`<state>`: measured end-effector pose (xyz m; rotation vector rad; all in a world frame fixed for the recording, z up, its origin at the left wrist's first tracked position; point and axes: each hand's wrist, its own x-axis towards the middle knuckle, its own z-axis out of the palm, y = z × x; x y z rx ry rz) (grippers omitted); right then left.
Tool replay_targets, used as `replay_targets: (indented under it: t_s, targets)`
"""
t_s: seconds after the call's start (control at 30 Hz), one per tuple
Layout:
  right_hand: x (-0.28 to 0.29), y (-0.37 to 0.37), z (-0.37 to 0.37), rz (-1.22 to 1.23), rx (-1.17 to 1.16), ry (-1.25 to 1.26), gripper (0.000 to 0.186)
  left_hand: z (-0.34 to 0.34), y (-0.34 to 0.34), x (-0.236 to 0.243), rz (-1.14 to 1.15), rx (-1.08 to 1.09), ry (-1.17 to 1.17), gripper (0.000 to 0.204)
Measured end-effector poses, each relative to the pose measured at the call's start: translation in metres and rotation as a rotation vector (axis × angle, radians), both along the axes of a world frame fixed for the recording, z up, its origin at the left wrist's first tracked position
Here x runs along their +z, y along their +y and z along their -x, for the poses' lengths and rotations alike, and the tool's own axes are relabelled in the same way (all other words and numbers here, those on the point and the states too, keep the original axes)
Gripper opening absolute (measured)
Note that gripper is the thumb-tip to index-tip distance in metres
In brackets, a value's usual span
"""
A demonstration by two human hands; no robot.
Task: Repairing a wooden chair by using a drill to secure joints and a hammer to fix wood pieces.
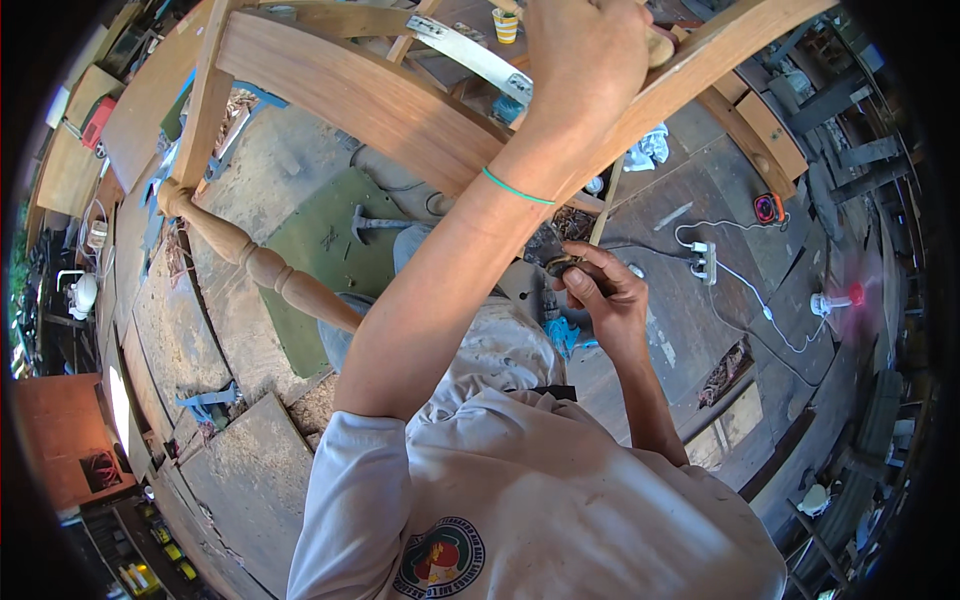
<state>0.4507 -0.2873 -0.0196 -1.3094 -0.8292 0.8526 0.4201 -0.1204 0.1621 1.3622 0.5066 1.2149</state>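
Observation:
My left hand reaches to the top edge, closed around a rounded wooden piece whose end shows beside the fist. It is close against a curved wooden rail of a large wooden frame. My left forearm crosses the view and hides part of that frame. Lower, beside my lap, the fingers of my right hand pinch a small dark object with a yellowish ring; its kind is unclear. A wide wooden board and a turned wooden leg of the frame stand to the left.
A hammer lies on a green sheet on the floor. To the right are a white power strip with cords and a small spinning fan. A white metal strip and a striped cup are at the top.

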Motion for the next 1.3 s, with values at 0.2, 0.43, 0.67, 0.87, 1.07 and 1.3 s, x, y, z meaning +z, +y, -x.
replay_targets:
  t_s: [0.2,0.43,0.67,0.87,1.07,1.3]
  targets:
    - [0.008,0.0,0.002,-0.011,0.012,0.028,0.027,0.003,0.006,-0.001,0.048,-0.099,-0.029,0.037]
    - [0.018,-0.037,-0.069,0.018,-0.33,-0.075,0.039,0.041,0.029,0.013,0.251,-0.092,-0.018,0.025]
    - [0.022,0.025,0.023,-0.185,0.207,-0.676,0.035,0.058,0.056,0.015,0.122,-0.073,-0.061,0.017]
    - [0.043,0.04,0.028,-0.17,0.209,-0.642,0.036,0.057,0.055,0.013,0.07,-0.154,-0.069,0.022]
    - [0.051,0.042,0.03,-0.106,0.25,-0.666,0.038,0.057,0.053,0.011,0.051,-0.099,-0.041,0.024]
    - [0.053,0.045,0.028,-0.086,0.253,-0.663,0.037,0.056,0.048,0.01,0.141,-0.064,-0.005,0.024]
